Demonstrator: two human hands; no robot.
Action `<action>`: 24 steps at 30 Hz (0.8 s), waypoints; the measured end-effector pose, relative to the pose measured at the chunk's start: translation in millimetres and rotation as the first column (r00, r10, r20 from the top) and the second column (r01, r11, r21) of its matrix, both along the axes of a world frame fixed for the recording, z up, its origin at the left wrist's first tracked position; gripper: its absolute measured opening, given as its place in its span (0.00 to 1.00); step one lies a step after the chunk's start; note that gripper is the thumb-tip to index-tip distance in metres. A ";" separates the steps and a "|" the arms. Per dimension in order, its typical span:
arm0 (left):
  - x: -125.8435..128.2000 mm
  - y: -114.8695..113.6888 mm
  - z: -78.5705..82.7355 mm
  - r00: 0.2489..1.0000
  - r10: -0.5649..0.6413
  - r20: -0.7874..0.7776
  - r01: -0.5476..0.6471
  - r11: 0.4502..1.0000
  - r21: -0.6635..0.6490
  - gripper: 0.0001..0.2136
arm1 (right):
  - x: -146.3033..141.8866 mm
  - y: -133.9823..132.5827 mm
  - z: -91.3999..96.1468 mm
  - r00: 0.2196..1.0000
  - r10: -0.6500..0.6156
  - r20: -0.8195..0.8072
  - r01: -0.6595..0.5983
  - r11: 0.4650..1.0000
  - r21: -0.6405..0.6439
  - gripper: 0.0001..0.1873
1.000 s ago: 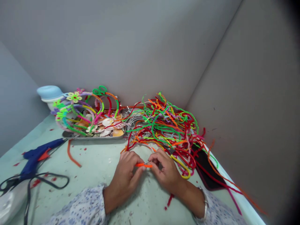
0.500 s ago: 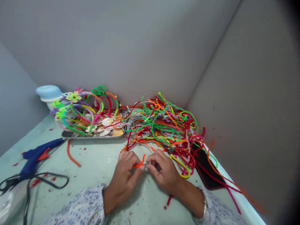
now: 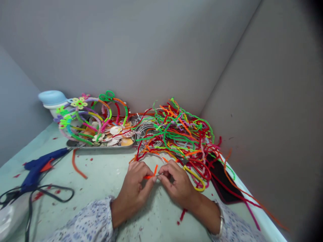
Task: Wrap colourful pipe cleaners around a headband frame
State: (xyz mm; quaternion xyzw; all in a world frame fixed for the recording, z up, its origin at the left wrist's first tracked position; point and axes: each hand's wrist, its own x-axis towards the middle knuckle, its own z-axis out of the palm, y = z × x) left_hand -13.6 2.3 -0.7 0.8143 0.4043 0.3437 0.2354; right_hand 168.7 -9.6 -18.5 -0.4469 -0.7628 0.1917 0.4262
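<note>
Left hand [image 3: 133,193] and right hand [image 3: 178,186] work close together at lower centre of the frame, just above the pale green tabletop [image 3: 101,178]. Left grip is clenched, thumb and fingertips pinched on a short orange pipe cleaner [image 3: 150,176], whose free end sticks up between the hands. Right grip is also closed, its fingertips pinching a thin silver wire [image 3: 158,175] that meets the orange piece at the left fingertips; the two hands nearly touch there. The wire seems to belong to a hoop [image 3: 153,155] behind the hands, though the link is hard to follow. Directly above and to the right sprawls a tangled heap of multicoloured pipe cleaners [image 3: 180,134], partly lying over a black phone [image 3: 223,179]. Upper left holds a metal tray [image 3: 101,147] of seashells [image 3: 116,131], with pipe-cleaner headbands [image 3: 85,117] heaped at its left end. A blue glue gun [image 3: 37,169] lies at left, its black cord [image 3: 55,194] looping across the lower left corner. A loose orange pipe cleaner [image 3: 77,168] rests on the tabletop just below the tray.
</note>
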 end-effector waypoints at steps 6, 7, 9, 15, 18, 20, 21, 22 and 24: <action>0.6 -1.2 2.1 0.999 0.005 0.037 -0.003 0.999 -0.049 0.10 | 1.2 -0.9 1.2 0.999 0.035 0.041 -0.035 0.999 0.000 0.04; 0.8 -1.3 2.8 0.999 0.006 0.046 -0.003 0.998 -0.056 0.10 | 1.4 -1.1 1.3 0.998 0.040 0.048 -0.040 0.999 -0.002 0.04; 1.4 -1.1 4.2 0.998 0.004 0.063 0.000 0.997 -0.072 0.10 | 1.6 -1.2 1.0 0.997 0.045 0.060 -0.045 0.999 0.000 0.03; 2.1 -0.4 4.7 0.998 0.010 0.067 -0.003 0.995 -0.100 0.11 | 1.9 -0.8 -1.7 0.997 0.045 0.070 -0.044 0.999 -0.005 0.04; 1.8 -0.5 3.0 0.999 0.009 0.035 -0.006 0.998 -0.070 0.10 | 1.9 0.0 -2.5 0.998 0.027 0.055 -0.026 1.000 -0.004 0.04; 1.8 -0.5 2.2 1.000 0.004 0.019 -0.003 0.999 -0.047 0.10 | 1.7 0.6 -2.7 0.999 0.021 0.039 -0.021 1.000 -0.011 0.03; 1.9 -0.5 2.0 1.000 0.001 0.016 0.000 0.999 -0.038 0.09 | 1.6 0.9 -2.7 0.999 0.020 0.032 -0.019 1.000 -0.012 0.03; 2.0 -0.4 2.0 1.000 -0.001 0.014 0.002 0.999 -0.036 0.09 | 1.5 1.0 -2.7 0.999 0.018 0.028 -0.018 1.000 -0.012 0.03; 2.2 -0.4 2.1 1.000 -0.001 0.018 0.001 0.999 -0.038 0.10 | 1.5 1.0 -2.4 0.999 0.021 0.029 -0.020 1.000 -0.005 0.03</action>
